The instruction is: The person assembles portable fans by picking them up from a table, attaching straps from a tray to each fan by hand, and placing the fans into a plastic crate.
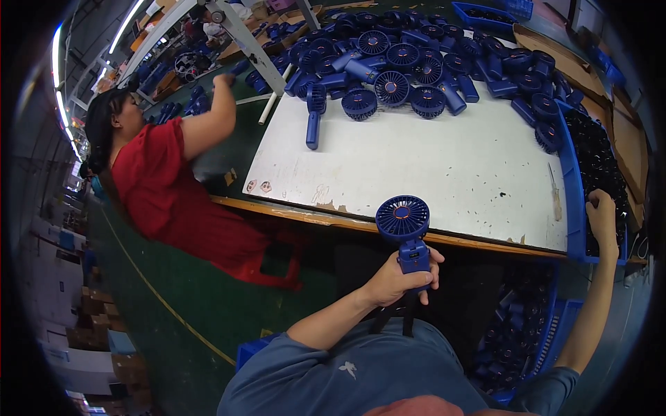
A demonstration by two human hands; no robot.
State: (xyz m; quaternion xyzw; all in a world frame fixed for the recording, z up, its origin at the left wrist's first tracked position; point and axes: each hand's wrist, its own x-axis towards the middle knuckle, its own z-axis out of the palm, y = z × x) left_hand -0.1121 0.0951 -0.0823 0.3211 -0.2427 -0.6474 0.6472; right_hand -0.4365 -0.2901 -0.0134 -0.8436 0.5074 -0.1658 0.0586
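My left hand (pixel 401 279) is wrapped round the handle of a dark blue handheld fan (pixel 402 218). The fan stands head up in front of my body, just off the table's front edge, its round grille facing up. At the far right my right hand (pixel 602 208) reaches into a long blue bin (pixel 573 187) filled with small black parts (pixel 595 149). Its fingers are curled together over these parts, and what they pinch, if anything, is too small to make out.
A big heap of blue handheld fans (pixel 392 88) covers the back of the white table (pixel 416 163). One fan (pixel 313 128) lies apart at the left, a screwdriver (pixel 555 192) near the bin. A person in red (pixel 166 159) sits at left. Below right, a crate (pixel 548 333) holds blue parts.
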